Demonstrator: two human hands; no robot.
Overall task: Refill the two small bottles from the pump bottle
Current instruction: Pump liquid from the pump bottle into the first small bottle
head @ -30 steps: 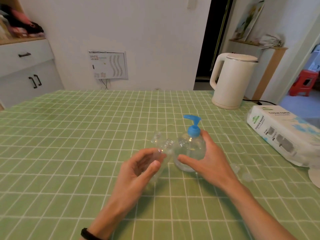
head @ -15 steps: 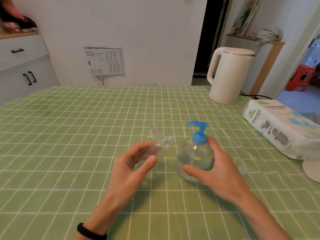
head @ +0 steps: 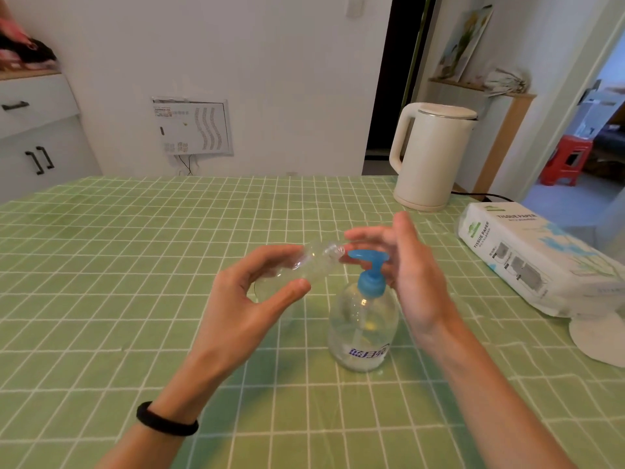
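L hand [head: 250, 299] has its grip round a small clear bottle [head: 314, 262], thumb below and fingers above. The bottle is held in the air, tilted, almost lying. Its open mouth is just at the tip of the blue pump head [head: 370, 265]. The pump bottle [head: 363, 330] stands upright on the desk [head: 135, 265] w/ green checked cloth, approx. in the middle. R hand [head: 412, 275] is just beside the pump head, grip loose, fingers nearly straight, holding nothing. Whether it touches the pump, I cannot tell. White kettle [head: 429, 157] and tissue pack [head: 527, 258] are at the right, well apart from the hands.
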